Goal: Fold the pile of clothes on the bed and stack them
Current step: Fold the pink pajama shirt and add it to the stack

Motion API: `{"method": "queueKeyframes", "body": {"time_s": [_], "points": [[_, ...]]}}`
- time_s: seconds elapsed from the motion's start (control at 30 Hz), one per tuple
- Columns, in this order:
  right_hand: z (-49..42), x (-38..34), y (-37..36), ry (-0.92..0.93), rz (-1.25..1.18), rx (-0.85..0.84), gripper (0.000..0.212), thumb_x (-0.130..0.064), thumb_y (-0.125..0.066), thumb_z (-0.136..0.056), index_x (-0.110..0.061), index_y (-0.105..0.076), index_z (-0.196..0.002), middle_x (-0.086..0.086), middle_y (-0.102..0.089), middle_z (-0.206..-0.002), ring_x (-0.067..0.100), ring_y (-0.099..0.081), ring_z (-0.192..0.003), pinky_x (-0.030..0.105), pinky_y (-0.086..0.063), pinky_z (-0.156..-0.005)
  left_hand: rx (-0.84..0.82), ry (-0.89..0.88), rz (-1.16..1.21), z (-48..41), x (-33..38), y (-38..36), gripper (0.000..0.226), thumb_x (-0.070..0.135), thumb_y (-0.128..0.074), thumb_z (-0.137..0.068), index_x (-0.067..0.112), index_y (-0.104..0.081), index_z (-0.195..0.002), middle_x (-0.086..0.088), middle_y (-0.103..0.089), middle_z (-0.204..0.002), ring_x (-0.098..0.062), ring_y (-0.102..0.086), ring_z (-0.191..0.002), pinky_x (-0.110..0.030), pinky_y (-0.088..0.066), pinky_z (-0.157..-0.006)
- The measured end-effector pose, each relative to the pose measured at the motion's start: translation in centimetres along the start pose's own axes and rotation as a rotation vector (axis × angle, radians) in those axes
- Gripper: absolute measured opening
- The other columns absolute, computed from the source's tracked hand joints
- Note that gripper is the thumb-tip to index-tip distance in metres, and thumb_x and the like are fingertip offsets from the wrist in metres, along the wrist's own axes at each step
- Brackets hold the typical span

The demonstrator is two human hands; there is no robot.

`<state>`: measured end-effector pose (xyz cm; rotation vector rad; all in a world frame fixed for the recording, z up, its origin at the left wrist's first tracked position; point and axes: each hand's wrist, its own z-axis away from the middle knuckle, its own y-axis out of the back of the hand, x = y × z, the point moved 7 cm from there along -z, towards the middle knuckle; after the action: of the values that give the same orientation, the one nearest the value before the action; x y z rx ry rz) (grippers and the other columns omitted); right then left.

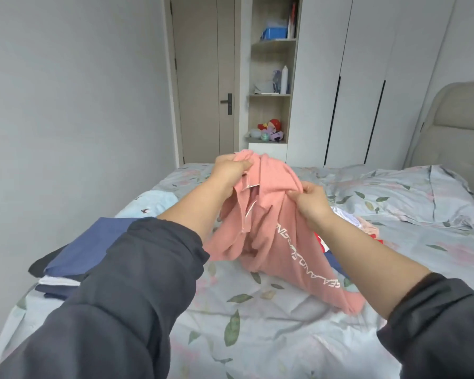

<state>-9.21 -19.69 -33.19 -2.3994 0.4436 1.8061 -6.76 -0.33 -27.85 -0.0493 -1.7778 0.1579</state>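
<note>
Pink shirt [271, 228] is held pinched above the bed [257, 337] by both hands, left hand [230, 168] higher, right hand [311, 199] lower; its length hangs down below both grips.

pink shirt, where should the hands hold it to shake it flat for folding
Probably the two shoulder seams beside the collar, pinched from above. The pink shirt hangs bunched, hem trailing on the bed. The left hand already grips near the collar; the right hand pinches mid-fabric and could slide out to the far shoulder.
</note>
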Motion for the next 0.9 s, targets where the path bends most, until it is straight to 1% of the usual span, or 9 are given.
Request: {"method": "queueKeyframes", "body": {"time_s": [0.07,0.13,0.37,0.47,0.53,0.63,0.73,0.83,0.9], "points": [[-0.9,-1.4,0.6,-0.047,-0.218,0.039,0.026,0.007,-0.045,-0.092,-0.009,-0.062,-0.081,0.009,-0.067,-0.073,0.019,-0.059,-0.068,0.034,-0.05,-0.069,0.078,-0.036,-0.245,-0.7,0.8,2.9,0.002,0.007,-0.067,-0.086,0.008,-0.067,-0.088,-0.008,-0.062,-0.088,-0.017,-0.056,-0.082,-0.024,-0.045,-0.065],[-1.8,-3.0,0.9,-0.117,-0.437,0.052,0.031,0.006,-0.039,-0.096,-0.011,-0.06,-0.082,-0.001,-0.066,-0.06,0.011,-0.062,-0.056,0.026,-0.053,-0.059,0.144,-0.031,-0.361,-1.6,1.2,5.4,0.015,0.012,-0.069,-0.085,0.013,-0.061,-0.072,-0.008,-0.061,-0.084,-0.018,-0.055,-0.078,-0.026,-0.043,-0.069],[-2.7,-11.2,-1.2,-0.087,-0.796,-0.089,0.029,0.0,-0.033,-0.1,-0.007,-0.057,-0.086,0.001,-0.069,-0.059,0.01,-0.067,-0.055,0.023,-0.056,-0.056,0.301,-0.082,-0.479,-2.9,4.8,8.6,0.028,0.018,-0.067,-0.085,0.018,-0.054,-0.061,0.0,-0.054,-0.061,-0.023,-0.053,-0.069,-0.025,-0.04,-0.063],[-4.4,-13.0,-0.2,-0.009,-0.614,0.019,0.025,0.002,-0.037,-0.096,-0.003,-0.06,-0.086,0.003,-0.066,-0.071,0.012,-0.063,-0.061,0.021,-0.051,-0.059,0.307,-0.101,-0.388,-3.3,6.0,9.0,0.024,0.015,-0.064,-0.087,0.015,-0.058,-0.065,-0.004,-0.055,-0.061,-0.022,-0.051,-0.068,-0.025,-0.039,-0.058],[-5.7,-12.0,2.1,-0.016,-0.191,0.221,0.019,0.005,-0.041,-0.091,0.007,-0.053,-0.077,0.008,-0.054,-0.076,0.014,-0.05,-0.068,0.019,-0.038,-0.052,0.182,-0.125,-0.231,-2.9,7.1,7.8,0.012,0.009,-0.061,-0.089,0.009,-0.068,-0.08,-0.007,-0.06,-0.067,-0.019,-0.052,-0.067,-0.022,-0.042,-0.062],[-5.9,-10.3,2.8,0.06,0.257,0.289,0.016,0.007,-0.041,-0.087,-0.003,-0.053,-0.081,0.013,-0.05,-0.096,0.018,-0.046,-0.088,0.028,-0.04,-0.069,-0.017,-0.347,-0.41,-1.4,10.1,4.7,0.024,0.007,-0.063,-0.086,0.02,-0.065,-0.066,0.013,-0.047,-0.041,-0.004,-0.04,-0.037,-0.014,-0.03,-0.042],[-4.3,-9.9,-1.6,0.18,0.099,-0.173,0.053,0.014,-0.046,-0.08,-0.006,-0.047,-0.129,0.005,-0.05,-0.128,0.018,-0.046,-0.116,0.024,-0.037,-0.093,-0.215,-0.469,-0.697,0.5,10.8,0.7,0.035,0.003,-0.064,-0.083,0.023,-0.055,-0.055,0.014,-0.042,-0.034,0.0,-0.035,-0.03,-0.011,-0.024,-0.035],[-0.3,-7.6,-6.3,0.016,0.097,-0.841,0.061,0.004,-0.066,-0.077,-0.011,-0.047,-0.134,0.005,-0.056,-0.133,0.018,-0.048,-0.126,0.032,-0.031,-0.108,-0.314,-0.459,-0.708,1.1,9.7,-1.3,0.028,-0.004,-0.061,-0.084,0.016,-0.057,-0.064,0.016,-0.044,-0.032,0.005,-0.039,-0.028,-0.006,-0.022,-0.033],[1.6,-4.3,-6.9,-0.152,0.315,-1.028,0.048,-0.001,-0.069,-0.078,-0.009,-0.055,-0.123,0.005,-0.064,-0.12,0.021,-0.057,-0.116,0.032,-0.039,-0.102,-0.252,-0.463,-0.648,0.8,9.3,-0.9,0.021,-0.003,-0.061,-0.084,0.013,-0.062,-0.069,0.018,-0.048,-0.036,0.008,-0.042,-0.033,-0.006,-0.026,-0.037]]}}
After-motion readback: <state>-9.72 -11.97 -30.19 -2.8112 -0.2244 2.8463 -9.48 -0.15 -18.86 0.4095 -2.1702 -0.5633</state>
